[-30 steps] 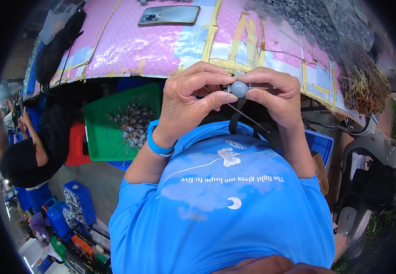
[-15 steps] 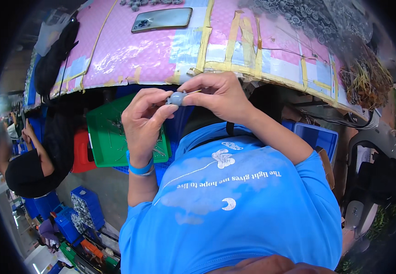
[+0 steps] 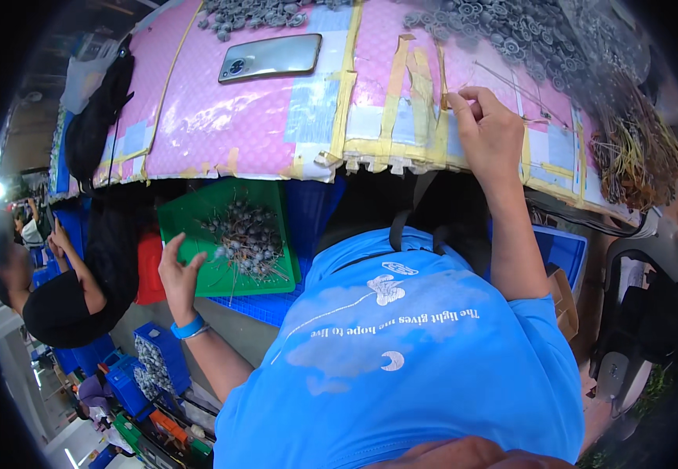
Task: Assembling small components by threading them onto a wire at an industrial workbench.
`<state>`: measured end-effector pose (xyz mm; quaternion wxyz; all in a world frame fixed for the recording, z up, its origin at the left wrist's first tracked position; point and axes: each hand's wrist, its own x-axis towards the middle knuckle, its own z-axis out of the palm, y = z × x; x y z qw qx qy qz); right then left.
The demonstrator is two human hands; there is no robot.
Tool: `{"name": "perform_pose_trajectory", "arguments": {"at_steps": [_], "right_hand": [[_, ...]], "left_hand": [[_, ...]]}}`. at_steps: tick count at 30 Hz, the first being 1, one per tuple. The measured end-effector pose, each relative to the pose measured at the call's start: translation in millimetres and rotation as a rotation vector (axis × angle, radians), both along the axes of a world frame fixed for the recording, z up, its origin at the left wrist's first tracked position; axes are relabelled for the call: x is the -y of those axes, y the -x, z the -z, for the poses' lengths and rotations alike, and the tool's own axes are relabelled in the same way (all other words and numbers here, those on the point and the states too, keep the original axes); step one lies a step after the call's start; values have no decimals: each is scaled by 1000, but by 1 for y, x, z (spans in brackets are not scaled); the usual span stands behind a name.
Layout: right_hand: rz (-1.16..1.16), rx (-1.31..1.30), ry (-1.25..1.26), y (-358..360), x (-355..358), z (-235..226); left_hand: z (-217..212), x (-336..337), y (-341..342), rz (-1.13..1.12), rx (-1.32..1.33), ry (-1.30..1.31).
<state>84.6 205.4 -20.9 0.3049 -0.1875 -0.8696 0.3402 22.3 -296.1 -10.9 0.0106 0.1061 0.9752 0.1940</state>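
Observation:
My left hand (image 3: 178,270) is spread open beside the green tray (image 3: 178,215), its fingertips over the tray's left side. Inside lies a pile of small round grey pieces (image 3: 249,242) with thin wires sticking out. One paler blue-grey piece (image 3: 220,252) is just right of my left fingers. My right hand (image 3: 489,129) is over the worktable, with thumb and fingers closed at the lower end of a thin brown strand (image 3: 442,78). What lies between those fingertips is too small to make out.
A phone (image 3: 270,58) lies on the pink table cover (image 3: 221,117). Grey round parts (image 3: 522,39) are heaped at the far right, near a bundle of thin wires (image 3: 640,152). Another person (image 3: 65,305) sits at the left. A blue bin (image 3: 561,250) stands right of my body.
My hands have parted. The left let go of the small grey piece and moved down left to the tray; the right moved up right onto the table. More of the pile in the tray shows.

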Motion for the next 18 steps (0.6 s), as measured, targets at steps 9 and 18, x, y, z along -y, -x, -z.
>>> {"name": "perform_pose_trajectory", "arguments": {"at_steps": [9,18], "right_hand": [[-102,11,-155,4,-1,0],[-215,-138,856,-59,-21,-25]], "left_hand": [[-34,-275,101,743,-363,-524],[-17,-419,185,1349,-506,-110]]}}
